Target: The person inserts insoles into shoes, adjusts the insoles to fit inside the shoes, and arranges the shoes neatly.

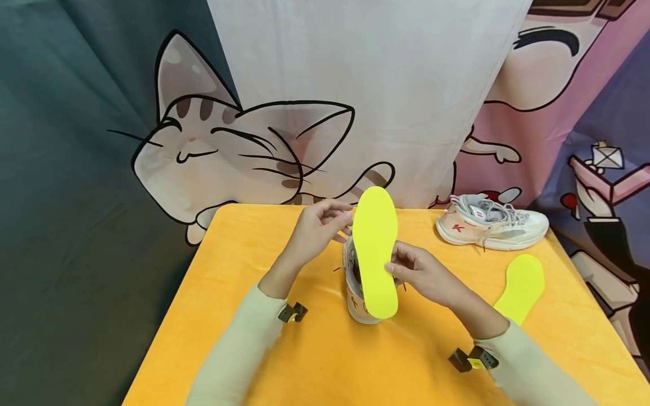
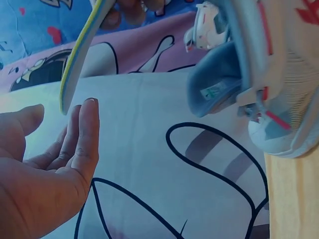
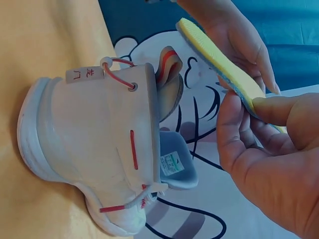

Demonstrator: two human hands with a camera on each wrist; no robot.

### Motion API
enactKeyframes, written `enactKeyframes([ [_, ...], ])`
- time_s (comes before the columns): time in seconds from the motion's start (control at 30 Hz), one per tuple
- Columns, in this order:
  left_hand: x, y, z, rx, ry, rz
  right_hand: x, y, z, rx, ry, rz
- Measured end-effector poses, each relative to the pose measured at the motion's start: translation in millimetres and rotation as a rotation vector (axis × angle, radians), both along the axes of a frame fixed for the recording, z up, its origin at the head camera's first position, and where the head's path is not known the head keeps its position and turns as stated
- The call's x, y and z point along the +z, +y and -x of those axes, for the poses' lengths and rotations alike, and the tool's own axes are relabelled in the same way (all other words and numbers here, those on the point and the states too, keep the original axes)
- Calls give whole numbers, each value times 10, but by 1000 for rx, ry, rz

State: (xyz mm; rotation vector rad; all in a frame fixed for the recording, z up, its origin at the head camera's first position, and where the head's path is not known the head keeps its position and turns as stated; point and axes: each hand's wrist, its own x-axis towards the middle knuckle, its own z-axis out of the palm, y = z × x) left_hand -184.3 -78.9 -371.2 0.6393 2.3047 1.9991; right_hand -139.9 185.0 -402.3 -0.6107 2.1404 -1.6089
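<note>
A bright yellow insole point(image 1: 376, 248) stands over a white sneaker point(image 1: 354, 304) with red trim and cord laces. My right hand point(image 1: 421, 273) pinches the insole's edge between thumb and fingers; the right wrist view shows its grey-blue underside against those fingers. Beside the insole's upper end is my left hand point(image 1: 322, 225), its fingers relaxed and spread. In the left wrist view the insole's tip hangs between the left thumb and fingers, apart from both. The sneaker's opening faces up, its tongue point(image 3: 182, 162) sticking out with a small label. Much of this sneaker is hidden behind the insole in the head view.
The matching white sneaker point(image 1: 492, 225) lies at the far right of the yellow-covered table point(image 1: 244, 248). A second yellow insole point(image 1: 523, 285) rests in front of it, partly covered by my right forearm. Behind the table hangs a printed cartoon curtain point(image 1: 376, 84).
</note>
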Motion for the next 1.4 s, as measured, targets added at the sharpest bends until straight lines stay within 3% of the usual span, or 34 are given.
enactKeyframes([
  [0.23, 27, 36, 147, -1, -57, -44, -3, 64, 16, 64, -4, -66],
  [0.5, -7, 86, 148, -2, -123, -35, 28, 149, 51, 134, -2, -120],
  [0.7, -40, 124, 65, 19, -110, -60, 107, 222, 59, 35, 91, -231],
  [0.93, -99, 188, -51, 16, -119, -149, 210, 169, 67, -100, 212, -322],
  [1.17, -154, 327, -166, 36, -120, -224, 219, -32, 110, -171, 441, -497],
  [1.27, -173, 382, -203, 37, -134, -226, 215, -77, 135, -187, 497, -560],
  [1.4, -202, 416, -236, 35, -154, -224, 181, -90, 161, -191, 534, -563],
])
